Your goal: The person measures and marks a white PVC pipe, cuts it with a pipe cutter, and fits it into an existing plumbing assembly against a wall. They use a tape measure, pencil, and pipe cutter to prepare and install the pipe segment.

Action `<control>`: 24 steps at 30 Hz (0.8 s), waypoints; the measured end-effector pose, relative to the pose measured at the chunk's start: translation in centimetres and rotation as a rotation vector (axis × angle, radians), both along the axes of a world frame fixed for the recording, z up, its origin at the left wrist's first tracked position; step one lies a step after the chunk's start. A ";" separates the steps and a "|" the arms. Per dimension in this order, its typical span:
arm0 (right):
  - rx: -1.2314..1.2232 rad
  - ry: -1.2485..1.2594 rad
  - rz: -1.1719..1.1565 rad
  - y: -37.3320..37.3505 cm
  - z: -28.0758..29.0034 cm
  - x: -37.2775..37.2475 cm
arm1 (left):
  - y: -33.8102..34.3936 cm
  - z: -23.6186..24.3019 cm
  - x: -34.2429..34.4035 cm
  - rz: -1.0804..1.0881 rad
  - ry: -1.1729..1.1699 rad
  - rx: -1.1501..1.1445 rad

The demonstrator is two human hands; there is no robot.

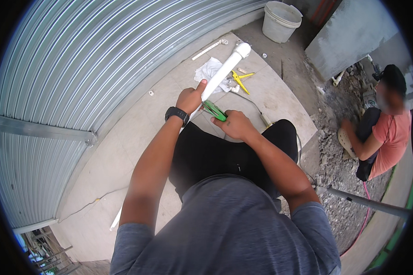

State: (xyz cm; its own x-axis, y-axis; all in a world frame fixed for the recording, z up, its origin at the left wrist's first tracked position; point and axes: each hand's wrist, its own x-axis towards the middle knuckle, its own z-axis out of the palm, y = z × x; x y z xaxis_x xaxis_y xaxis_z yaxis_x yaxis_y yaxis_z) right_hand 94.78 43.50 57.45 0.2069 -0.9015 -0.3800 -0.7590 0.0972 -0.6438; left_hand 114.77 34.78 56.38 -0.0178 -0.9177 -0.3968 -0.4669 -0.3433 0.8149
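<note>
The left grip (pixel 190 99) was clamped round the white pipe (pixel 221 75), its thumb laid along the upper side. The right grip (pixel 237 125) was closed on a green tool (pixel 214 111), whose tip met the pipe just below the left one; its exact kind could not be made out.

The pipe slanted up and away from the person's lap, over the tiled floor (pixel 137 123). A crumpled white cloth (pixel 207 70) lay behind its middle, partly hidden by it, and a yellow cutter (pixel 240 82) sat near its right side, handles spread, with small white fittings (pixel 234 89) close by. A cord (pixel 252 104) ran farther right of it. To the left of its far end lay a thinner white pipe (pixel 209 49) with an elbow. Black-trousered knees (pixel 282 135) flanked its near end, leaving little room there. Well beyond the far end stood a white bucket (pixel 281 23); a ribbed metal shutter (pixel 101 50) rose to the left of the pipe, and well to its right another person (pixel 387 130) crouched by rubble.

The pipe looked straight, smooth and glossy, with a thicker rounded fitting (pixel 243 50) on its far end; the near end was hidden.
</note>
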 end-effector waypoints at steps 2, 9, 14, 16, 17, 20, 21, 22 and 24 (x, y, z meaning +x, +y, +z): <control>0.049 -0.069 -0.003 -0.3 -0.5 -0.1 | 0.2 0.2 -0.2 -0.009 -0.047 -0.015; -0.071 0.020 -0.040 0.2 -1.3 -0.2 | 0.7 0.7 -0.8 0.058 -0.050 -0.041; -0.103 0.045 -0.035 0.3 -1.6 0.3 | 0.7 0.6 -0.7 0.097 -0.069 -0.045; -0.087 0.023 -0.002 0.0 -2.1 0.4 | 0.6 0.4 -0.4 0.099 -0.081 -0.050; -0.065 0.022 0.013 -0.2 -2.3 0.4 | 0.7 0.3 -0.2 0.101 -0.070 -0.048; 0.003 -0.042 0.013 -0.9 -2.8 0.8 | 0.6 0.3 0.1 0.105 -0.061 -0.046; -0.016 -0.033 0.015 -1.0 -2.8 0.9 | 0.6 0.4 0.3 0.102 -0.061 -0.045; -0.033 -0.020 0.007 -0.9 -2.8 1.0 | 0.6 0.5 0.4 0.100 -0.061 -0.043; -0.073 0.003 -0.001 -0.6 -2.7 1.3 | 0.7 0.6 0.6 0.113 -0.063 -0.049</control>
